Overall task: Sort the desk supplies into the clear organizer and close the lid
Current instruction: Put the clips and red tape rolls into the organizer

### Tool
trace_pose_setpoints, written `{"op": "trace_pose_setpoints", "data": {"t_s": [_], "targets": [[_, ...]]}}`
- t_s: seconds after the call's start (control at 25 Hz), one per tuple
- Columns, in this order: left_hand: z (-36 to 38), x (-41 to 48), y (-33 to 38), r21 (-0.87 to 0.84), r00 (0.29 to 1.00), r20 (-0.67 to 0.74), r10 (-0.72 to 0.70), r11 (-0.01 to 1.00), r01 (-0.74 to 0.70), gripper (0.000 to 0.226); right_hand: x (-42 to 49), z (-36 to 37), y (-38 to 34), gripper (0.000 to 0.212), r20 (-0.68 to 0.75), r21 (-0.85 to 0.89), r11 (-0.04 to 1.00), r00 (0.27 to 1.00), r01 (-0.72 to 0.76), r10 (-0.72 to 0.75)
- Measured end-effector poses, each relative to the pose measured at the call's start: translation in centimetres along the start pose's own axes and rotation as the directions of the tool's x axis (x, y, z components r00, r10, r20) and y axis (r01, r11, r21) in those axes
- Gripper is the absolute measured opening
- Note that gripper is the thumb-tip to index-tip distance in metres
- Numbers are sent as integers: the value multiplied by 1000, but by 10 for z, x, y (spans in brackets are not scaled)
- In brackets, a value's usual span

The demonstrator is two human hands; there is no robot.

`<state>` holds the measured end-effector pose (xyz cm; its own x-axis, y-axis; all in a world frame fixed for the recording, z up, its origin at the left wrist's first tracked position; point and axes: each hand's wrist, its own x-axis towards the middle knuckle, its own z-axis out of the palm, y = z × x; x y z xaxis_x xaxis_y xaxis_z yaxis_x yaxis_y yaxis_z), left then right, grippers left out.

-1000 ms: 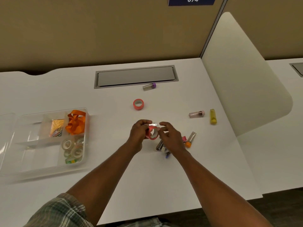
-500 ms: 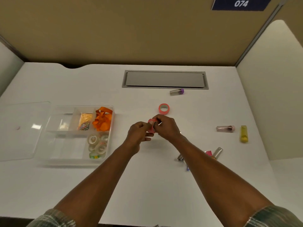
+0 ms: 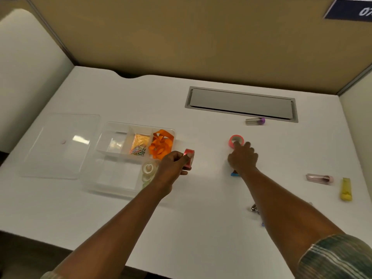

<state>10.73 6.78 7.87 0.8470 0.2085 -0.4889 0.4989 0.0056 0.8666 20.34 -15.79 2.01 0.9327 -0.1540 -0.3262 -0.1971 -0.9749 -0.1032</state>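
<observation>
Organizer (image 3: 112,184) is being kept at the desk's (image 3: 201,228) left side, lid (image 3: 50,158) lying left of it. Tape rolls (image 3: 148,173) are being housed in its front right compartment. Vial (image 3: 255,121) is lying before the rear hatch (image 3: 240,104).

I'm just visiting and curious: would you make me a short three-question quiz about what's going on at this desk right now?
1. True or false: the organizer's lid is closed.
2. What does the left hand hold?
3. The right hand reaches toward: A) yellow tube B) pink tape roll C) purple-capped vial

Key
1. False: it lies beside the clear organizer.
2. A red tape roll.
3. B.
</observation>
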Motion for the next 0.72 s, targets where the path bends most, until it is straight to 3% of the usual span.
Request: {"op": "trace_pose_setpoints", "data": {"t_s": [0.16,0.32,0.4,0.48,0.6,0.72], "targets": [[-42,0,5,10,1000,25,-1,1000,0,29,4,4,-21,30,-82,158,987,997,27,-14],[-92,9,11,-14,999,18,-41,999,41,44,-7,-6,-74,42,-200,433,897,962,-84,186],[-120,16,14,-19,999,-15,-40,999,40,41,-13,-16,-106,39,-258,501,863,963,62,81],[-151,23,16,31,994,-106,0,1000,3,36,-26,-20,-147,30,-351,511,804,928,304,-128],[-196,36,17,318,930,-314,190,944,-85,33,-54,-17,-215,24,-377,541,660,852,520,-363],[-238,55,16,558,886,-325,331,824,-102,29,-77,-4,-283,18,-310,509,603,784,614,-538]]}}
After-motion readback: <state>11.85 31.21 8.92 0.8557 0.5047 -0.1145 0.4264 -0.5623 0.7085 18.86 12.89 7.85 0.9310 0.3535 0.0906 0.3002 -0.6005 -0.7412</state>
